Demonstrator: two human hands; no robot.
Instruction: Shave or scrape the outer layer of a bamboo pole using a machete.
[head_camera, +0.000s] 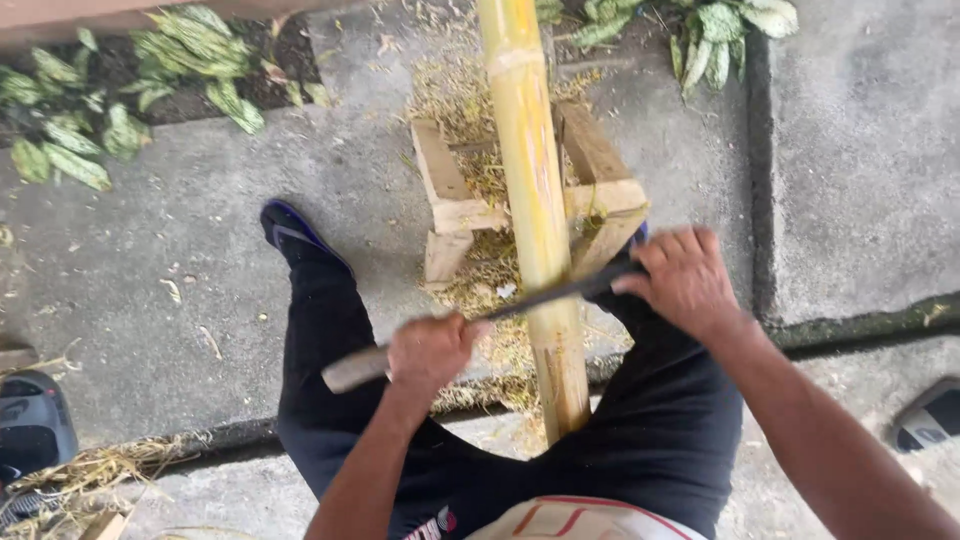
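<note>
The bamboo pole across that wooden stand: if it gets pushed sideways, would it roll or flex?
The bamboo pole looks round and smooth, so it would probably roll, though the wooden stand cradles it. It runs thick and straight, so likely stiff. The blade, held by the left hand and right hand, may also steady it.

Smooth glossy bamboo pole (535, 200), rough concrete (200, 280)

Outdoor yard work spot, concrete paving (200, 300), leafy plant bed (150, 80), wooden stand (450, 190), shavings (470, 100)

Dark blade (548, 297) across yellow bamboo pole (531, 190)
</note>
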